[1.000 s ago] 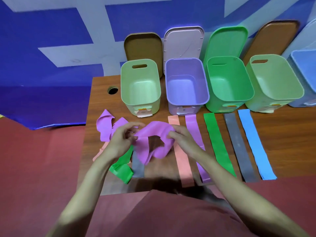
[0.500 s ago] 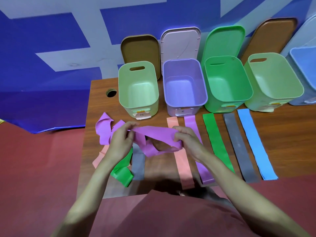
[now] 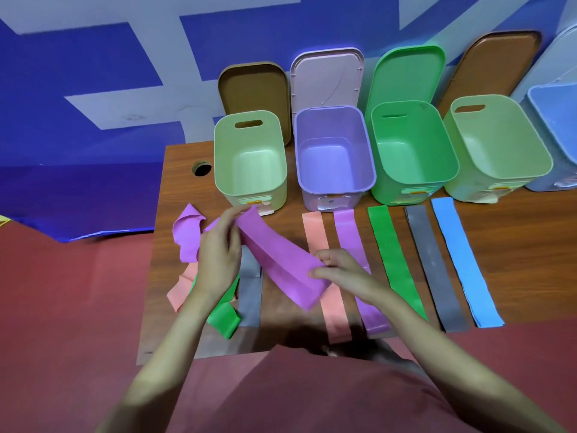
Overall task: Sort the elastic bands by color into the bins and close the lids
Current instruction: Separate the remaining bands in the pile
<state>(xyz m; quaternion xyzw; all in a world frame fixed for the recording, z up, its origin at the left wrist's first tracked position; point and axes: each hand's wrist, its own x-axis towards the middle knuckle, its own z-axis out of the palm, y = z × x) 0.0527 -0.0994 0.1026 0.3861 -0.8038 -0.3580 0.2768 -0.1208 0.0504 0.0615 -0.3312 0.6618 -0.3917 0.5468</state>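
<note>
Purple band (image 3: pixel 281 260) pinched at far end by left hand (image 3: pixel 218 260), at near end by right hand (image 3: pixel 337 270); held taut and flat above table (image 3: pixel 515 245), probably to smooth it before laying by sorted strips; purple bin (image 3: pixel 334 157) open, empty

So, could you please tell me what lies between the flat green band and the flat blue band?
A flat grey band lies between the green band and blue band, in the head view.

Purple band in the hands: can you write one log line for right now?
left hand pinches purple band | right hand pinches other end | band stretched flat above table | purple bin open, empty
</note>
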